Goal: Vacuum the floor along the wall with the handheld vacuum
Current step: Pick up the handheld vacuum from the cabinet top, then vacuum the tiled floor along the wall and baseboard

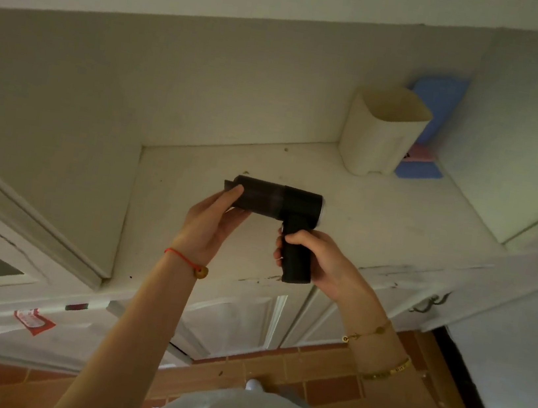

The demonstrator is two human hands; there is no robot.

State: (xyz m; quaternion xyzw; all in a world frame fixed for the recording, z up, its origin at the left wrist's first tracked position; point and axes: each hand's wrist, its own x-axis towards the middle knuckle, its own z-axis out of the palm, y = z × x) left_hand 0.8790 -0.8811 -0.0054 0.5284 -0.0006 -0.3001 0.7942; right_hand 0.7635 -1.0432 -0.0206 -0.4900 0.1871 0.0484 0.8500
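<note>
White counter point(380, 212), cream bin point(381, 133) at its back corner. Black handheld vacuum point(278, 198) held above the counter, barrel level. Right hand point(319, 256) fingers wrapped round the grip; left hand point(213, 220) holds the nozzle end, thumb on top.

Reaches forward with both bare forearms, wrists well apart. Wraps the right hand point(317, 259) round the handle of the vacuum point(278, 198), fingers point(279, 252) curled to its left side, thumb laid across the top. Cups the barrel's front end with the left hand point(211, 221), thumb pressed on the near side, fingers tucked beneath.
</note>
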